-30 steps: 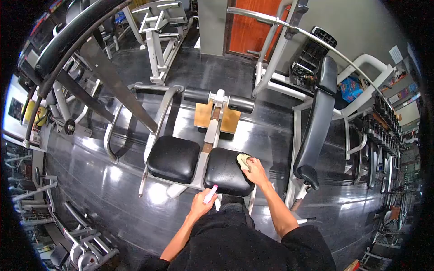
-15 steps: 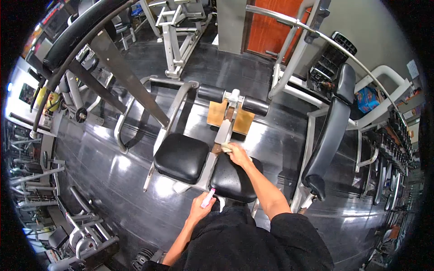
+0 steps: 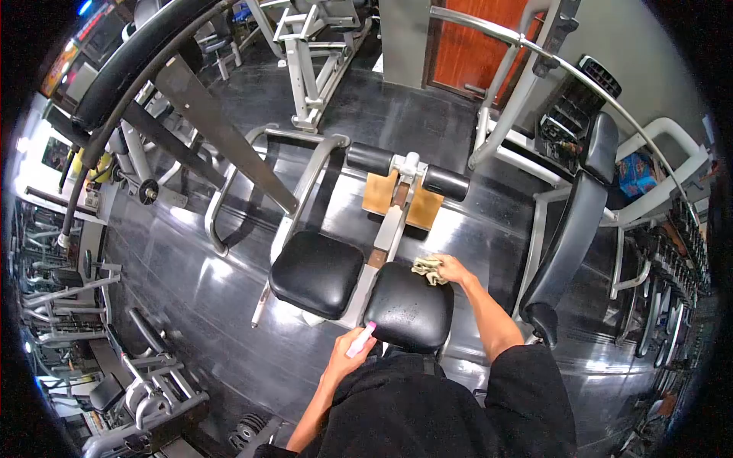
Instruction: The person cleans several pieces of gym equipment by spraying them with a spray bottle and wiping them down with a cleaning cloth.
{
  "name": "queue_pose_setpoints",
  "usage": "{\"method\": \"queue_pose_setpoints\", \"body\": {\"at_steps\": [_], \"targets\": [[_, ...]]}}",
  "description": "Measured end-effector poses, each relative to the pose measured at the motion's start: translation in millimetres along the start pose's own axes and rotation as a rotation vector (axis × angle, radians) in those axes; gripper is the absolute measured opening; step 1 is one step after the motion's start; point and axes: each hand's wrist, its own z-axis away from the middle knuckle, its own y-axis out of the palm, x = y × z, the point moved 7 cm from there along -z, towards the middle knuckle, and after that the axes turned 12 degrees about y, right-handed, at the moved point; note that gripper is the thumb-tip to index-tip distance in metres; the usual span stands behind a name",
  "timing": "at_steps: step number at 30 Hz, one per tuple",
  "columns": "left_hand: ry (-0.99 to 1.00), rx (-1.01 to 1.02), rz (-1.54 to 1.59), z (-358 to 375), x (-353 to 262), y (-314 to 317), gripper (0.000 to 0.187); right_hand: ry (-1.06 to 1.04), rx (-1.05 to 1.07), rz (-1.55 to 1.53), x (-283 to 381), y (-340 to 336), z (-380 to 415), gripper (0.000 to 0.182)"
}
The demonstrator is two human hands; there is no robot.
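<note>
Gym floor (image 3: 229, 355) dark, glossy | left hand (image 3: 346, 355): grip closed round pink-tipped white item (image 3: 361, 341) | right hand (image 3: 453, 270): grip bunching pale cloth (image 3: 429, 269) at far edge of right-hand seat pad (image 3: 416, 309) | apparent step: wiping | specks (image 3: 393, 313) show mid-pad; next move likely calls for drawing cloth inward

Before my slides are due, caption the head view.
Right hand holds crumpled cloth at a black seat; left hand holds a pink-tipped object.
</note>
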Motion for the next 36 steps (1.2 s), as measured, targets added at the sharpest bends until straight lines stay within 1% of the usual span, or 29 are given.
{"method": "queue_pose_setpoints", "body": {"at_steps": [2,3,4,5,6,7,9,10,11,13,15,17,19,20,21,22,23,25,26,28,30,31,32,33,35,36], "targets": [[-0.015,0.002,0.000,1.1,-1.9,0.3,0.018,-0.295,-0.027,0.045,47.9,21.8,-5.2,0.044],[-0.056,-0.011,0.010,2.3,-3.0,-1.6,0.017,-0.261,-0.023,0.051,37.1,41.9,-43.5,0.046],[-0.094,-0.021,0.018,3.6,-2.5,-3.4,0.017,-0.191,0.136,-0.159,72.5,64.0,-33.6,0.047],[-0.095,-0.019,0.010,4.7,-2.4,-3.7,0.017,-0.401,0.014,0.128,101.0,79.2,-43.8,0.050],[-0.068,-0.041,0.021,6.2,-3.7,-4.2,0.017,-0.640,-0.043,0.249,117.9,105.0,-53.3,0.049],[-0.041,-0.063,0.036,6.8,-5.6,-4.6,0.017,-0.596,-0.008,0.324,130.8,122.0,-49.2,0.045],[-0.062,-0.044,0.015,13.4,-4.9,-4.2,0.017,-0.418,-0.100,0.524,124.6,116.5,-52.9,0.041],[-0.071,-0.025,-0.002,14.6,-4.9,-3.1,0.017,-0.457,-0.082,0.644,104.9,110.6,-55.5,0.039],[-0.067,-0.025,0.003,16.6,-5.1,-2.0,0.017,-0.600,-0.117,0.559,91.7,98.2,-48.3,0.041],[-0.102,-0.038,0.003,21.5,-1.8,-2.0,0.017,-0.584,-0.240,0.509,72.7,62.1,-25.9,0.041],[-0.080,-0.026,-0.003,24.3,-3.2,-1.6,0.016,-0.342,-0.136,0.597,47.6,32.0,-1.4,0.038],[-0.048,-0.002,-0.002,25.2,-3.2,1.6,0.016,-0.179,-0.063,0.526,2.8,5.5,16.4,0.047],[-0.061,-0.021,0.022,27.9,2.9,2.0,0.015,0.060,-0.066,0.114,-27.8,-17.9,54.9,0.034],[-0.056,-0.015,0.024,26.9,5.5,2.1,0.015,0.062,-0.073,0.111,-46.2,-18.4,59.7,0.034],[-0.078,0.002,0.030,27.9,10.0,3.2,0.015,-0.035,-0.196,0.228,-64.2,-20.6,58.7,0.034],[-0.101,0.019,0.035,29.4,12.5,4.5,0.015,-0.133,-0.316,0.345,-60.2,-21.0,65.9,0.034],[-0.103,0.024,0.032,31.1,13.0,4.7,0.015,-0.130,-0.315,0.339,-62.1,-20.9,65.0,0.034],[-0.057,0.034,0.032,28.4,9.1,3.5,0.014,0.005,-0.272,0.423,-28.3,-21.3,62.5,0.037],[-0.054,0.037,0.029,28.5,8.1,3.1,0.014,0.002,-0.276,0.429,-22.1,-16.0,48.4,0.039],[-0.072,0.018,0.004,28.1,7.6,0.1,0.014,-0.108,-0.362,0.429,1.4,6.6,23.2,0.040],[-0.073,0.034,-0.001,29.5,10.5,-0.6,0.014,-0.300,-0.512,0.379,31.8,33.3,10.0,0.041],[-0.072,0.042,-0.004,30.4,12.3,0.4,0.014,-0.337,-0.490,0.316,37.8,49.9,-6.5,0.036],[-0.093,0.045,0.027,31.7,16.0,1.8,0.014,-0.359,-0.539,0.308,58.8,63.9,-1.5,0.034],[-0.087,0.046,0.027,30.1,16.9,1.3,0.014,-0.440,-0.514,0.288,74.2,77.0,0.4,0.033],[-0.018,0.044,0.058,29.1,14.5,1.6,0.013,-0.547,-0.454,0.484,92.2,94.3,4.1,0.033],[-0.012,0.052,0.064,28.2,14.3,2.1,0.013,-0.540,-0.463,0.487,86.9,91.1,7.4,0.033]]}}
